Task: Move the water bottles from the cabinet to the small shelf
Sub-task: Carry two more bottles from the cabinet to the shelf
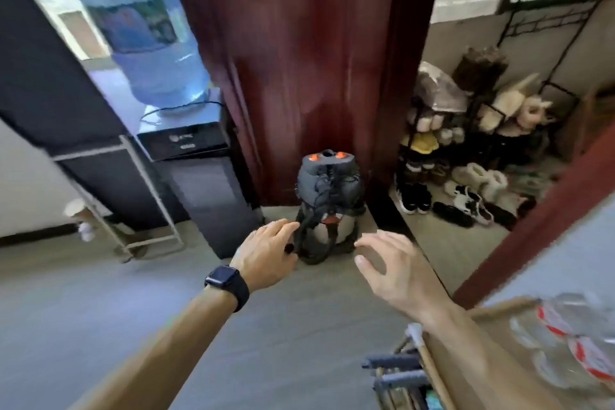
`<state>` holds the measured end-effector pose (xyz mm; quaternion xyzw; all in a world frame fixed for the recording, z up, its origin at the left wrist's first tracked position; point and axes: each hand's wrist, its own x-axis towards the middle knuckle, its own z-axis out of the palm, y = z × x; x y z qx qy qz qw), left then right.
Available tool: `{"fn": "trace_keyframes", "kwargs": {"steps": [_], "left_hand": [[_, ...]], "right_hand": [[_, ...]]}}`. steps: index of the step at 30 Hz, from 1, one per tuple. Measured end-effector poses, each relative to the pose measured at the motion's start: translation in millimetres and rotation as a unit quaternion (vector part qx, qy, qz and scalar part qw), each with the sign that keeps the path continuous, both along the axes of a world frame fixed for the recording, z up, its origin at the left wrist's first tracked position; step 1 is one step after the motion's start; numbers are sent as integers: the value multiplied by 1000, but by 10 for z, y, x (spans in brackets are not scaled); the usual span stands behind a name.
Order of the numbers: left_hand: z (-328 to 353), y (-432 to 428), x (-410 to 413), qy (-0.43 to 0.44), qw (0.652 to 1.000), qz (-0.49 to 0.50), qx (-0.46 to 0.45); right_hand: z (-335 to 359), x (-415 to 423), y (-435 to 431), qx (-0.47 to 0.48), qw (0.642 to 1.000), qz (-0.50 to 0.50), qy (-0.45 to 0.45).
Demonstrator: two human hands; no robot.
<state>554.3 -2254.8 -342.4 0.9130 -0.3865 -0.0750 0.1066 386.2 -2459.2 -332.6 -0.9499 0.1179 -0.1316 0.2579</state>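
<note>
Forearms (159,353) enter from 6 o'clock; neither carries anything. Left hand (266,253), watch (228,286) on the wrist, sits at centre with its fingers loosely spread. Its tips are near the vacuum (327,196); contact can't be resolved. Right hand (392,273), at 4 o'clock of the vacuum, has its fingers wide and slightly hooked, holding nothing.

Bottles (572,343) lie on their sides at 4 o'clock on a wooden top (482,343). Can't tell whether that is shelf or cabinet.

Risks (judged):
- Bottles lying flat near the top's edge may roll off if it is bumped.
- Frame is heavily smeared, so sight is poor; a foot or hand may catch the vacuum's hose.
- Shoes (466,196) at 3 o'clock are a trip hazard.

Containers:
- Bottles are clear with red-white labels; fill unreadable.
- Jug (146,36) at 10 o'clock is inverted on the dispenser (199,176) and tinted blue; water level unclear.
</note>
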Motion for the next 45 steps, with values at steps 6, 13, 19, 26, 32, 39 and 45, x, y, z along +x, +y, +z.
{"fn": "trace_keyframes", "kwargs": {"steps": [6, 13, 19, 26, 32, 39, 45], "left_hand": [[591, 2852, 426, -109, 953, 278, 54], [1363, 5586, 243, -155, 839, 507, 121], [1759, 7179, -232, -182, 771, 598, 123], [1783, 8621, -568, -150, 698, 693, 100], [2042, 9805, -416, -194, 646, 728, 125], [2531, 11160, 161, -247, 602, 747, 132], [2383, 12332, 597, -224, 593, 758, 155]], "right_hand": [[810, 1484, 1873, -36, 976, 202, -67], [1634, 2433, 4404, -129, 912, 368, -130], [1949, 2811, 6231, -149, 867, 451, -153], [2036, 3175, 8080, -135, 811, 540, -181], [2220, 3663, 9559, -121, 769, 589, -219], [2585, 4515, 11144, -106, 736, 616, -261], [2621, 5149, 12470, -114, 731, 619, -261]]}}
